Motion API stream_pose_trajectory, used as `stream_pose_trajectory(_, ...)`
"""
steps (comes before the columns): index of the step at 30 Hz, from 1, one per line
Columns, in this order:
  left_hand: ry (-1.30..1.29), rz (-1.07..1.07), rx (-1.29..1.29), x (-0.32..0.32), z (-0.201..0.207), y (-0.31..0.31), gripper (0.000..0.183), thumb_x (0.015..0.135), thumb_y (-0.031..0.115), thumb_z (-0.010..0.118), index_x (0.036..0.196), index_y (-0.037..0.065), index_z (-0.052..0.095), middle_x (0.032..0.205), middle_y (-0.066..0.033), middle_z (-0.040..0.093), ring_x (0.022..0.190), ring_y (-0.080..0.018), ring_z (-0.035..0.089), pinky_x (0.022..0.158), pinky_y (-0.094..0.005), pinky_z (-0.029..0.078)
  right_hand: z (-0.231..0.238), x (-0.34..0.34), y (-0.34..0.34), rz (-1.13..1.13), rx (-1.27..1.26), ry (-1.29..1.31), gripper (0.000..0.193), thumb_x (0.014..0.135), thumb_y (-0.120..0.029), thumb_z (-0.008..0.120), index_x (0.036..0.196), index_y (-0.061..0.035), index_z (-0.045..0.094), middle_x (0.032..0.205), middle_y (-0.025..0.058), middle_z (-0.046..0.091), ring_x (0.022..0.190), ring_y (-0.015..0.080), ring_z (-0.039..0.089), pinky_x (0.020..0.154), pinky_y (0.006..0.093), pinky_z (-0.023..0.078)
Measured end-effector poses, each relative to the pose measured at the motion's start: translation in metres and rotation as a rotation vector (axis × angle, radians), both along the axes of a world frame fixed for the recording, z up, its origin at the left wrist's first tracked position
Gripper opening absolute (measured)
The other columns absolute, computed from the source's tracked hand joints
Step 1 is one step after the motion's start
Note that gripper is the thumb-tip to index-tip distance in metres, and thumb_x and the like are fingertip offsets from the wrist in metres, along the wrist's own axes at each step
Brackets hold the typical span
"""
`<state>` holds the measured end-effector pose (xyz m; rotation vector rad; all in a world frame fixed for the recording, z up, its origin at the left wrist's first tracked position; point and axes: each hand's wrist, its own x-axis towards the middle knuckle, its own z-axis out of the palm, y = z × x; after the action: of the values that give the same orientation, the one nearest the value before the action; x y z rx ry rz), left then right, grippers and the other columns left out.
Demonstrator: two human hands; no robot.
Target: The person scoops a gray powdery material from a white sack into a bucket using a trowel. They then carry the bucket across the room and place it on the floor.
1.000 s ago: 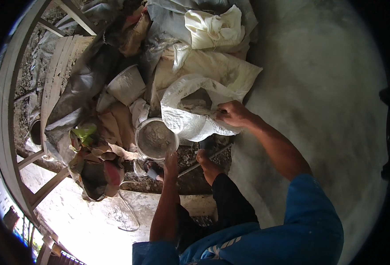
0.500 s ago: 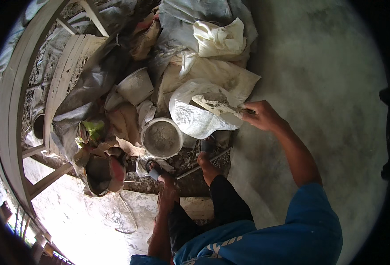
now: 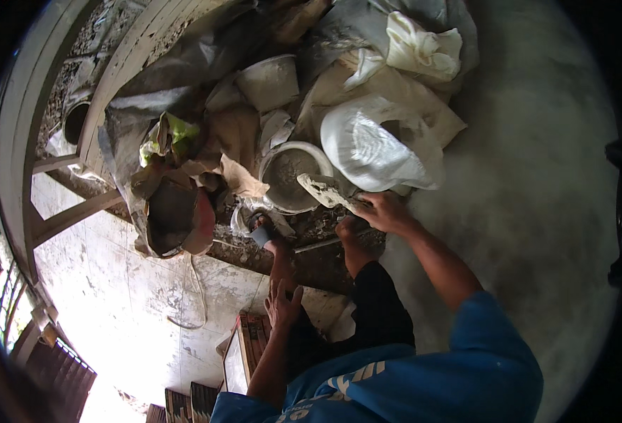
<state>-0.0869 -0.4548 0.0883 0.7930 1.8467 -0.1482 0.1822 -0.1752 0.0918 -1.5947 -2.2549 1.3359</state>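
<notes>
My right hand (image 3: 385, 211) grips the handle of a trowel (image 3: 328, 194) whose blade is crusted with pale material. The blade reaches over the right rim of a round bucket (image 3: 263, 176), which holds grey matter. Just beyond that hand is an open white woven sack (image 3: 353, 141), its mouth folded back around a dark hollow. My left hand (image 3: 281, 307) rests by my left leg with its fingers spread and nothing in it.
A tilted pale bucket (image 3: 272, 83) lies behind the round one. At left stands an open paper bag of grey powder (image 3: 173, 215). A bundled white sack (image 3: 423, 49) lies farther back. Wooden framing (image 3: 18, 155) runs along the left, and tiles (image 3: 254, 338) are stacked near my left forearm.
The trowel has moved from over the white sack to the round bucket's rim. My left hand has come up into view with its fingers spread. The whole view has shifted.
</notes>
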Motion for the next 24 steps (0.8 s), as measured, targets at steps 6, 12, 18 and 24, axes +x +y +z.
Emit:
stream_pose_trajectory(6, 0.045, 0.051, 0.038, -0.003, -0.004, -0.019, 0.072, 0.091, 0.054, 0.062, 0.146, 0.008, 0.050, 0.153, -0.0202, 0.043, 0.142, -0.0379, 0.038, 0.118, -0.0489, 0.026, -0.117, -0.064, -0.010, -0.215, -0.565, -0.239, 0.040, 0.089, -0.034, 0.061, 0.087, 0.0049, 0.069, 0.069, 0.0180, 0.069, 0.058, 0.0269, 0.068, 0.062, 0.0423, 0.055)
stream_pose_trajectory(12, 0.063, 0.087, 0.056, -0.010, -0.006, -0.034, 0.068, 0.091, 0.050, 0.063, 0.144, 0.009, 0.052, 0.154, -0.0182, 0.043, 0.142, -0.0365, 0.038, 0.118, -0.0473, 0.027, -0.216, -0.123, 0.002, -0.319, -0.632, -0.253, 0.029, 0.089, -0.023, 0.056, 0.073, 0.0001, 0.062, 0.057, 0.0143, 0.060, 0.047, 0.0257, 0.060, 0.043, 0.0405, 0.047)
stream_pose_trajectory(18, 0.016, 0.174, 0.067, -0.020, 0.000, -0.030, 0.067, 0.095, 0.050, 0.060, 0.144, 0.006, 0.050, 0.156, -0.0184, 0.040, 0.146, -0.0344, 0.034, 0.120, -0.0467, 0.023, -0.202, -0.128, 0.019, -0.598, -1.211, 0.045, 0.020, 0.091, -0.025, 0.057, 0.099, -0.0075, 0.061, 0.076, 0.0100, 0.064, 0.060, 0.0213, 0.062, 0.045, 0.0337, 0.044)
stream_pose_trajectory(24, 0.040, 0.185, 0.092, -0.018, 0.003, -0.022, 0.066, 0.095, 0.051, 0.059, 0.143, 0.006, 0.051, 0.155, -0.0191, 0.041, 0.147, -0.0347, 0.032, 0.120, -0.0469, 0.022, -0.125, -0.099, 0.011, -0.661, -1.335, 0.142, 0.034, 0.099, -0.032, 0.051, 0.118, -0.0055, 0.058, 0.086, 0.0123, 0.069, 0.058, 0.0202, 0.061, 0.047, 0.0330, 0.042)
